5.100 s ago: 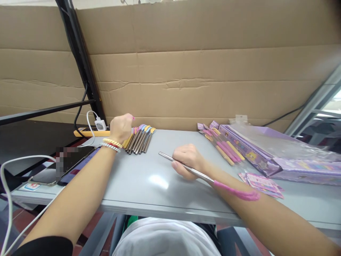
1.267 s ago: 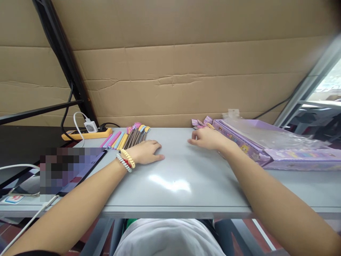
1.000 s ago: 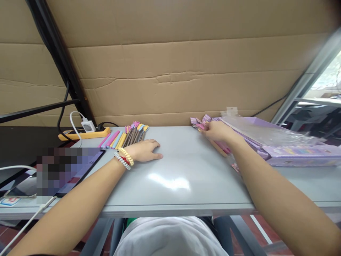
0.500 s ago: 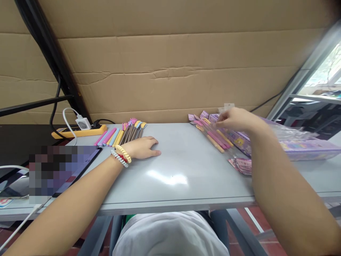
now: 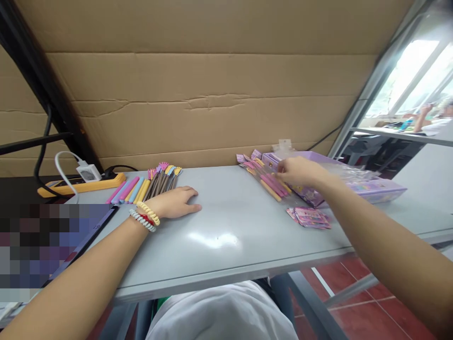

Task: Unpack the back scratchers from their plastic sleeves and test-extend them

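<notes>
My left hand lies palm down on the grey table, fingers apart, with nothing in it. Just behind it is a row of back scratchers with small hand-shaped heads, brown shafts and pink, purple, blue and yellow handles. On the right, my right hand reaches down with curled fingers at the edge of clear plastic bags holding pink and yellow sticks. Its fingertips are partly hidden, so what they grip does not show. Small pink printed packets lie in front of it.
A purple patterned box with crumpled clear plastic over it lies beyond my right forearm. At left are a yellow power strip with a white charger and a tablet. Cardboard walls the back.
The view has turned slightly right, so things sit further left. My right hand has come down closer to the bagged sticks, uncovering the pink packets. My left hand stays resting on the table.
</notes>
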Motion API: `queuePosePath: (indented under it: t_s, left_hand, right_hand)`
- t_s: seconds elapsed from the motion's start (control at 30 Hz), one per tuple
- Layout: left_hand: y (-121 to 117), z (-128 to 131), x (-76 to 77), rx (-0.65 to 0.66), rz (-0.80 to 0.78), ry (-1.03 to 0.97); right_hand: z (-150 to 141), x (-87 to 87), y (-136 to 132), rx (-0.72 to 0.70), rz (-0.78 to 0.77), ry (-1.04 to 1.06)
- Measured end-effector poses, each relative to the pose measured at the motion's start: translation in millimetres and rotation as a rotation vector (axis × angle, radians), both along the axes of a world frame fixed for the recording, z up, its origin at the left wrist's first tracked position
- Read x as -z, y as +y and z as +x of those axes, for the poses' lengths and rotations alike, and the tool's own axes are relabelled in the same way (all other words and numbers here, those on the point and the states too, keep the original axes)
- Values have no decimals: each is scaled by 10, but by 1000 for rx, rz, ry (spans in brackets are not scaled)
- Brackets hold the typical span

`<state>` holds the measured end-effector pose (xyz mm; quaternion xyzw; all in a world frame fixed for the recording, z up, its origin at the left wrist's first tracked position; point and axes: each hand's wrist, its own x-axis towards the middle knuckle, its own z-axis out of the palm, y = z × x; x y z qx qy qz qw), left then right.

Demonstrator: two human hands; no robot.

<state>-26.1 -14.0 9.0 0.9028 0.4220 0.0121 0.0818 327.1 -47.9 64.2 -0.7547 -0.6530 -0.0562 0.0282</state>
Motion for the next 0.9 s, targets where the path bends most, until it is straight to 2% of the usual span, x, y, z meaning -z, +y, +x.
queuePosePath:
  t_s: [0.1, 0.3, 0.43, 0.53, 0.63, 0.8, 0.9]
  left_hand:
    - [-3, -6, -2, 6, -4, 1]
    - [-36, 28, -32, 1, -8, 47]
    - [-49, 51, -43, -12, 2, 48]
    - [-58, 58, -45, -18, 3, 54]
    - [-56, 59, -40, -8, 8, 53]
    - [-40, 56, -23, 8, 14, 36]
    - [-44, 58, -23, 4, 9, 29]
  right_hand:
    - [-79, 81, 238, 45, -139, -51]
    - [-98, 213, 419, 63, -142, -2]
    - [-57, 222, 484, 82, -123, -16]
    - [-58, 164, 509, 104, -52, -14]
    - [-127, 34, 488, 101, 86, -12]
    - [-489, -191, 351, -73, 255, 122]
    - [-798, -163, 261, -194, 233, 222]
